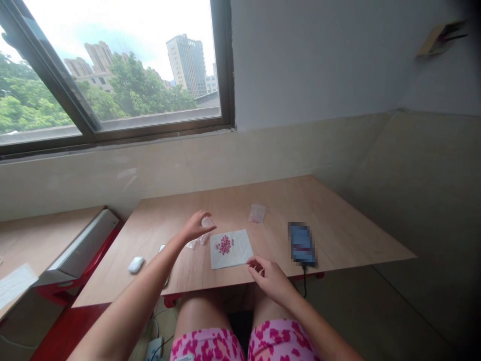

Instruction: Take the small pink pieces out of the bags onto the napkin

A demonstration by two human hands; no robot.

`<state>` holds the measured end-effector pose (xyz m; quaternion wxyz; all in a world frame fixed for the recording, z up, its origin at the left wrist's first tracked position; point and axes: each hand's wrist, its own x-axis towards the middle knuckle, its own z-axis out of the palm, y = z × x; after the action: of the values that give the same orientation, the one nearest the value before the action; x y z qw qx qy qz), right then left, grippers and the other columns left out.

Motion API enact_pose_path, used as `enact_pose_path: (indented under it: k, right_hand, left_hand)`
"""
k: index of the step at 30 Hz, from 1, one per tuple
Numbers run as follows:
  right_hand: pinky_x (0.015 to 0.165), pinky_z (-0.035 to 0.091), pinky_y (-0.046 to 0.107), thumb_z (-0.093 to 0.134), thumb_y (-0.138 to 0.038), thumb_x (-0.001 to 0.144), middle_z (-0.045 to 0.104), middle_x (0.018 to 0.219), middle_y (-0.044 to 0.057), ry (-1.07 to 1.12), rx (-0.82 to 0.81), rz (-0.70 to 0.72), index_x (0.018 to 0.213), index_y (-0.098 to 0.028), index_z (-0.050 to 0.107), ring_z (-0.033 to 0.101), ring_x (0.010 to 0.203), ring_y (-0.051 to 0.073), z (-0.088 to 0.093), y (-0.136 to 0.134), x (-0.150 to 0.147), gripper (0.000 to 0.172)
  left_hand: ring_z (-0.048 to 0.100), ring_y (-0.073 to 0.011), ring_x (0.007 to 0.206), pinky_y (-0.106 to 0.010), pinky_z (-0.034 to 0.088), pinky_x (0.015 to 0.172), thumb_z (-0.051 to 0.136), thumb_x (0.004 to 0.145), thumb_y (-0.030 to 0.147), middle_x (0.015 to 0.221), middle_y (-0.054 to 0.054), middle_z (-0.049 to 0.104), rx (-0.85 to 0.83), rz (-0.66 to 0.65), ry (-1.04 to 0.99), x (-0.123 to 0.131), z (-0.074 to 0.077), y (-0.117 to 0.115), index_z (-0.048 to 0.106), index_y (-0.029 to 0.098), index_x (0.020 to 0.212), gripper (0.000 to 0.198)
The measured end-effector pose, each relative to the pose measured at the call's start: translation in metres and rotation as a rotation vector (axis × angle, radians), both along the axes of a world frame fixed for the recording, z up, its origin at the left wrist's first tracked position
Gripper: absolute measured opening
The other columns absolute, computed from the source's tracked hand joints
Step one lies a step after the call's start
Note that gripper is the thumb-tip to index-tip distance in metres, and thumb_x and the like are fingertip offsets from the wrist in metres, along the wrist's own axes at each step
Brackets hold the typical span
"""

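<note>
The table (345,235) bears pink beads (225,245); left grip (195,226) gapes, right grip (268,274) is unclear.

Head view: camera is sitting above the near side of the bench (338,240), looking forward and down across it. Wide field is holding left hand (197,225) and right hand (268,275) fairly near, thighs (205,312) below the bench, wall (319,65) and window (131,75) beyond it.

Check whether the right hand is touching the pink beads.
Apart. The head view shows it: a bare strip of the white sheet lies between the right hand and the pink beads.
</note>
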<state>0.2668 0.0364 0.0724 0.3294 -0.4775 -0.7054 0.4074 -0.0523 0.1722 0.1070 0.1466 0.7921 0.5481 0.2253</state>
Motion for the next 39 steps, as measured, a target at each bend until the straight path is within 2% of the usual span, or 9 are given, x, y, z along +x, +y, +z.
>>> enact_pose_path:
  k: [6,11,15,19,23,26,30,35,39]
  right_hand:
    - [0.070,0.054,0.028,0.054,-0.025,0.094,0.069,0.110,0.010,0.158,0.167,-0.060,0.110,-0.020,0.067,0.066,0.084,0.019,0.018,-0.006,-0.002,0.022]
    - [0.069,0.053,0.026,0.050,-0.013,0.091,0.069,0.111,0.008,0.220,0.228,0.099,0.117,-0.021,0.067,0.066,0.078,0.015,0.029,-0.019,-0.004,0.032]
    - [0.067,0.050,0.025,0.050,-0.006,0.086,0.069,0.099,0.005,0.181,0.196,0.299,0.099,-0.019,0.071,0.064,0.074,0.015,0.030,-0.031,-0.009,0.028]
    - [0.067,0.046,0.023,0.048,-0.002,0.081,0.065,0.083,0.002,0.078,0.140,0.499,0.076,-0.018,0.063,0.062,0.076,0.015,0.031,-0.041,-0.015,0.023]
    - [0.063,0.042,0.023,0.053,-0.005,0.075,0.064,0.081,0.000,-0.096,0.121,0.551,0.085,-0.019,0.060,0.057,0.070,0.015,0.032,-0.051,-0.021,0.019]
    - [0.068,0.044,0.026,0.056,-0.007,0.070,0.068,0.096,0.004,-0.201,0.154,0.548,0.097,-0.019,0.061,0.061,0.079,0.018,0.028,-0.060,-0.027,0.029]
    - [0.076,0.049,0.029,0.060,-0.015,0.074,0.072,0.107,0.010,-0.269,0.136,0.553,0.108,-0.018,0.063,0.066,0.089,0.024,0.013,-0.071,-0.034,0.034]
    - [0.077,0.051,0.029,0.064,-0.015,0.074,0.075,0.101,0.009,-0.252,0.132,0.505,0.099,-0.019,0.069,0.069,0.090,0.026,-0.008,-0.072,-0.039,0.026]
    - [0.082,0.052,0.030,0.062,-0.014,0.076,0.074,0.105,0.009,-0.258,0.114,0.496,0.101,-0.020,0.070,0.069,0.095,0.026,-0.004,-0.068,-0.042,0.027]
  left_hand:
    - [0.066,-0.0273,0.108,-0.038,0.050,0.095,0.073,0.086,0.049,0.117,-0.008,0.072,-0.073,-0.175,-0.229,0.061,0.032,-0.079,0.068,0.025,0.120,0.043]
    - [0.065,-0.0245,0.105,-0.036,0.049,0.095,0.069,0.089,0.050,0.114,-0.007,0.072,-0.242,-0.232,-0.325,0.086,0.028,-0.136,0.070,0.024,0.116,0.037]
    - [0.064,-0.0223,0.099,-0.033,0.048,0.088,0.064,0.092,0.050,0.105,-0.006,0.072,-0.429,-0.282,-0.361,0.090,0.023,-0.161,0.071,0.021,0.107,0.034]
    - [0.062,-0.0211,0.092,-0.031,0.047,0.082,0.069,0.089,0.046,0.099,-0.005,0.070,-0.476,-0.289,-0.328,0.087,0.022,-0.180,0.070,0.018,0.106,0.032]
    - [0.063,-0.0232,0.098,-0.033,0.047,0.084,0.073,0.086,0.039,0.111,-0.007,0.070,-0.465,-0.280,-0.237,0.084,0.021,-0.195,0.066,0.021,0.118,0.038]
    - [0.063,-0.0241,0.099,-0.033,0.048,0.083,0.074,0.082,0.030,0.110,-0.007,0.069,-0.399,-0.295,-0.149,0.089,0.016,-0.200,0.064,0.021,0.116,0.036]
    - [0.063,-0.0248,0.088,-0.034,0.047,0.078,0.064,0.079,0.016,0.095,-0.007,0.067,-0.304,-0.293,0.048,0.103,-0.002,-0.203,0.063,0.019,0.094,0.015]
    - [0.062,-0.0283,0.085,-0.038,0.047,0.080,0.061,0.074,0.011,0.091,-0.009,0.066,-0.211,-0.285,0.067,0.111,-0.031,-0.204,0.059,0.021,0.088,0.017]
    - [0.061,-0.0259,0.081,-0.037,0.046,0.076,0.057,0.077,0.009,0.087,-0.008,0.066,-0.184,-0.251,0.031,0.100,-0.042,-0.201,0.056,0.021,0.084,0.014]
